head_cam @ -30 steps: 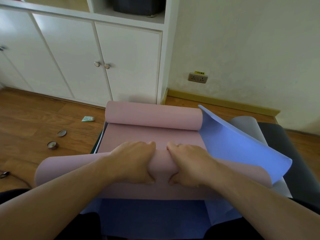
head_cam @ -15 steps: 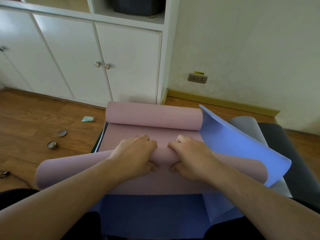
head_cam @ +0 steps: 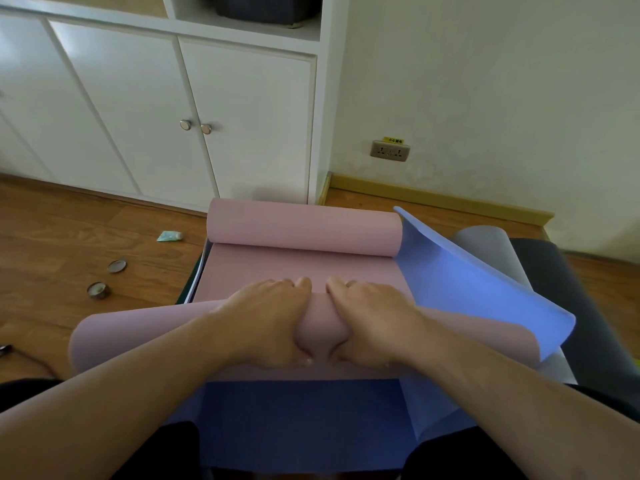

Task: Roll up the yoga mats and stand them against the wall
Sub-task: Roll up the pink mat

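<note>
Gripping the near roll of the pink mat (head_cam: 304,268), the left hand (head_cam: 266,323) and right hand (head_cam: 374,323) are curling round it side by side (far end already curled). It is lying over a blue mat (head_cam: 467,289), whose right edge is lifting beside bare wooden floor (head_cam: 69,237).

Two hands sit side by side on a pink mat (head_cam: 298,268). The left hand (head_cam: 266,323) and the right hand (head_cam: 374,323) each grip its near roll. Its far end is curled up too. A blue mat (head_cam: 301,420) lies under it on the wood floor (head_cam: 69,237).
</note>
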{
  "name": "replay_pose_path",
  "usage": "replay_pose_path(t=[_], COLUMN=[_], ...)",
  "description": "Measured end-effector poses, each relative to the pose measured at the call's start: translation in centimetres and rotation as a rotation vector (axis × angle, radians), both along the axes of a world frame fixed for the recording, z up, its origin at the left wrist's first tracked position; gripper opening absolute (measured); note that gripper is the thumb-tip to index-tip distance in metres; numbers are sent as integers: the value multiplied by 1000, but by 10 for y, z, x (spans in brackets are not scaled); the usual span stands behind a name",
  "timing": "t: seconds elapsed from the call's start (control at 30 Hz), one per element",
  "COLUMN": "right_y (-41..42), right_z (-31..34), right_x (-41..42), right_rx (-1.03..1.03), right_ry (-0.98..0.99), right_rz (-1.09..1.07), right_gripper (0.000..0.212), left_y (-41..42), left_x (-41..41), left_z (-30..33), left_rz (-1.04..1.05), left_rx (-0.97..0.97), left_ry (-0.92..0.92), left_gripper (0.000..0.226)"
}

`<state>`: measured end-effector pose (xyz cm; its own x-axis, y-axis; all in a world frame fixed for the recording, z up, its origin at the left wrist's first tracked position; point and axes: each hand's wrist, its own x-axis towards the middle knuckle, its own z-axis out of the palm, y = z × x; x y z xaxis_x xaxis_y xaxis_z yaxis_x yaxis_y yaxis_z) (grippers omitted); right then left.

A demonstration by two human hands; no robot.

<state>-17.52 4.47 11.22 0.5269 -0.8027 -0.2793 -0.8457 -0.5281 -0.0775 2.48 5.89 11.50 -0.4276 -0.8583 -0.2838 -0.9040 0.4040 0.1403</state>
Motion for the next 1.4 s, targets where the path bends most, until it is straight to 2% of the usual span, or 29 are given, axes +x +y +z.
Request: replay_pose_path(t=[0.07, 0.13, 0.27, 0.4, 0.53, 0.63, 0.77, 0.9, 1.03, 1.27, 1.4], right_y=[0, 0, 3, 0, -8, -9, -5, -3, -4, -5, -5], right_z=[0, 0, -4, -5, -3, -5, -5, -5, -11, -9, -9], right_x=[1, 0, -4, -5, -6, -6, -5, -6, -7, -7, -8], right_rx=[1, -2, -117, -136, -110, -113, -76, -81, -156, -86, -83], right_ry=[-9, -23, -87, -113, -116, -105, -93, -52, -41, -16, -29], right_rz=[-3, -7, 28, 14, -9, -7, 30, 25, 20, -7, -8], right_gripper=[71, 67, 53, 41, 40, 39, 44, 64, 53, 43, 39], left_y=[0, 0, 1, 1, 2, 5, 3, -3, -9, 6, 4], left_x=[-3, -4, -2, 0, -2, -1, -1, 2, 12, 4, 2], left_z=[-2, -5, -3, -2, -2, -5, -10, -13, -11, -4, -4], left_rz=[24, 58, 99, 102, 94, 9, 13, 27, 39, 52, 52], left_rx=[-28, -24, 23, -36, -179, -217, -175, -96, -9, -171, -157], left_ry=[-35, -12, 45, 28, 14, -33, -80, -27, -3, -63, -56], left_gripper=[68, 60, 49, 44, 52, 58, 58, 49, 49, 52, 44])
